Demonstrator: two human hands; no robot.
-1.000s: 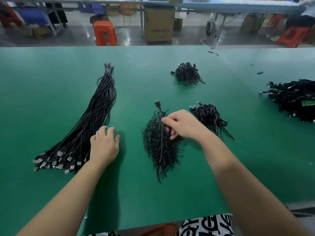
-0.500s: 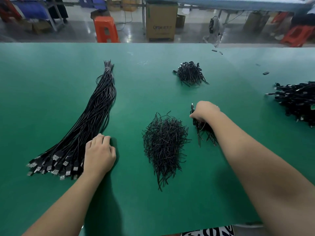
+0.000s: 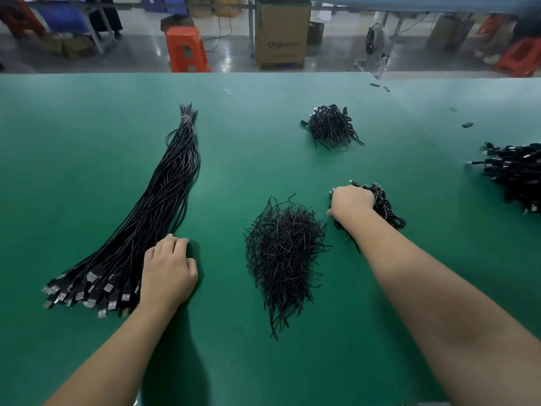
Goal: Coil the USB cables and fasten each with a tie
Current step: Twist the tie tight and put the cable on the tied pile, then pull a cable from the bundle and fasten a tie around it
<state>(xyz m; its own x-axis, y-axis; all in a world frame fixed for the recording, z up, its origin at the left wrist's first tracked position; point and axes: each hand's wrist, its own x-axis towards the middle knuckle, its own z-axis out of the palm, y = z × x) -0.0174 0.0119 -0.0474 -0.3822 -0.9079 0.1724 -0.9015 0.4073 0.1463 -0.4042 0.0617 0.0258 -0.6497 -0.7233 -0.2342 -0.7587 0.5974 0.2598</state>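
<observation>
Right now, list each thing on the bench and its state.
Cable bundle: straight, uncoiled, banded at far end.
Tie pile: loose, untouched.
Near coil pile: under the right hand.
Far coil pile: lying apart.
Left hand: resting beside the bundle's plugs.
Right hand: fingers curled, hidden.

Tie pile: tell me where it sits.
Head view, centre of the green table: the tie pile lies between the left hand and right hand.

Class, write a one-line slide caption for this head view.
Left hand rests beside straight USB cables; right hand presses coiled cables.
</observation>
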